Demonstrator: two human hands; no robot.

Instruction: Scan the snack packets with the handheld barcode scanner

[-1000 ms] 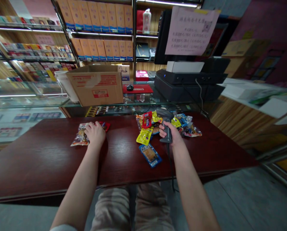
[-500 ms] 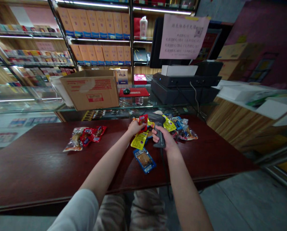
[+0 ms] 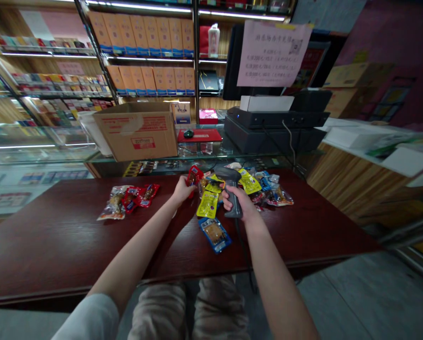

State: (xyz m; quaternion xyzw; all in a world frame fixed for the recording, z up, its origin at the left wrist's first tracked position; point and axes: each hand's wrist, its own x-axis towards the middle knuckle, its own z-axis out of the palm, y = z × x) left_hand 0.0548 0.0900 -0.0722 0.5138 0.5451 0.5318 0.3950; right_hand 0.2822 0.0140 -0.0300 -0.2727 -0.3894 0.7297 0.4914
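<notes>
Right hand (image 3: 237, 204) curls shut around a grey barcode scanner (image 3: 228, 175); left hand (image 3: 182, 191) pinches a red snack packet (image 3: 194, 175).

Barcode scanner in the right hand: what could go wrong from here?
The cable of the scanner in the right hand runs down past the table edge, so it might snag and tug the scanner. The red packet at the left hand is close to the loose pile of packets, so it could slip in among them.
</notes>
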